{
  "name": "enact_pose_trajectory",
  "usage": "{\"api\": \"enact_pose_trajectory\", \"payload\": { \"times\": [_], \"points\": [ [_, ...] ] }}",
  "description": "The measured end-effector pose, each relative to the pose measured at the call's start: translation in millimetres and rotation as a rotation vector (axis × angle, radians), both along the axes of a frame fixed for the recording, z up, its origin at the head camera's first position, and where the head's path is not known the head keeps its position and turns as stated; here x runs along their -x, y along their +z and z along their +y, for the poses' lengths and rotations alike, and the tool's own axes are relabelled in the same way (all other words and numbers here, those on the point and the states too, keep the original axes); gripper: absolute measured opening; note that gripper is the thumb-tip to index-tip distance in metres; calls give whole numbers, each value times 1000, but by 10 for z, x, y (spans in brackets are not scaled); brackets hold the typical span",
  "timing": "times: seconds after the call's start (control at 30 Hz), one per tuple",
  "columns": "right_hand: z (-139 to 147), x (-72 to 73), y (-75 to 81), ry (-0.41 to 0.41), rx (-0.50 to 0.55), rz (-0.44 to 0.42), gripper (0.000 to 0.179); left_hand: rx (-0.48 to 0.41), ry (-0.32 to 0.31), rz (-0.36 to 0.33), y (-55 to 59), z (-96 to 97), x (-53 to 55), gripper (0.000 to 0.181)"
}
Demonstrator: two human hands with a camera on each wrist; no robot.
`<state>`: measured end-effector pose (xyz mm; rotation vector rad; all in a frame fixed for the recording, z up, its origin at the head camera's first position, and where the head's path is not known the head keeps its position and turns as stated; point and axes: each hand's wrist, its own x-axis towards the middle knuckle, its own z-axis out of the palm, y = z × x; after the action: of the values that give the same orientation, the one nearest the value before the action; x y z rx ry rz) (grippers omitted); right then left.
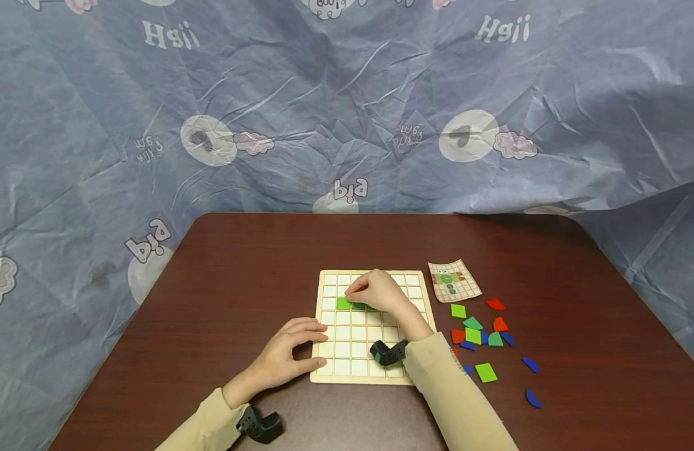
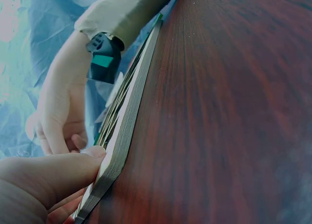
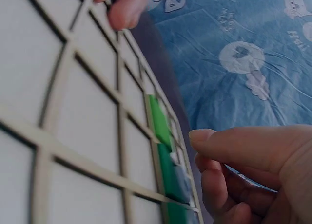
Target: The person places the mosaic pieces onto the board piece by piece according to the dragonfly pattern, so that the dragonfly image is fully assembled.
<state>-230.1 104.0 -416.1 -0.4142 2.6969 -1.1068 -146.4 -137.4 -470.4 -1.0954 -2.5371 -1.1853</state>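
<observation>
A pale gridded board [image 1: 341, 369] lies on the table. My left hand [image 1: 282, 352] rests at its left edge, fingers spread, with the thumb [image 2: 80, 168] touching the rim in the left wrist view. Over the board's upper part is my right hand [image 1: 381, 293], its fingertips close above a light green square tile [image 1: 343, 304] and dark green pieces [image 1: 359, 306]. In the right wrist view, the right thumb [image 3: 234, 143] is extended over curled fingers, with nothing seen between them. The light green tile [image 3: 159, 119] and a dark green piece [image 3: 168, 170] sit in the grid there.
A picture card [image 1: 454, 282] with a coloured grid pattern lies right of the board. Below it are scattered several loose pieces, including a green square [image 1: 485, 373], a red piece [image 1: 496, 304] and a blue piece [image 1: 533, 399]. A printed cloth [image 1: 336, 113] hangs behind the table.
</observation>
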Motion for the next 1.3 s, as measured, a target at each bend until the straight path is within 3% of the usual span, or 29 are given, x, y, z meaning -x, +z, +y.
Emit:
{"api": "enact_pose_trajectory", "payload": {
  "times": [0.3, 0.7, 1.3],
  "points": [
    [379, -22, 221, 15, 98, 75, 20, -1, 2, -2, 2, 14, 3, 35],
    [1077, -180, 442, -36, 70, 134, 27, 5, 3, -16, 5, 11, -2, 34],
    [2021, -363, 418, -46, -11, 125, 34, 6, 10, -24, -23, -7, 2, 35]
  ]
}}
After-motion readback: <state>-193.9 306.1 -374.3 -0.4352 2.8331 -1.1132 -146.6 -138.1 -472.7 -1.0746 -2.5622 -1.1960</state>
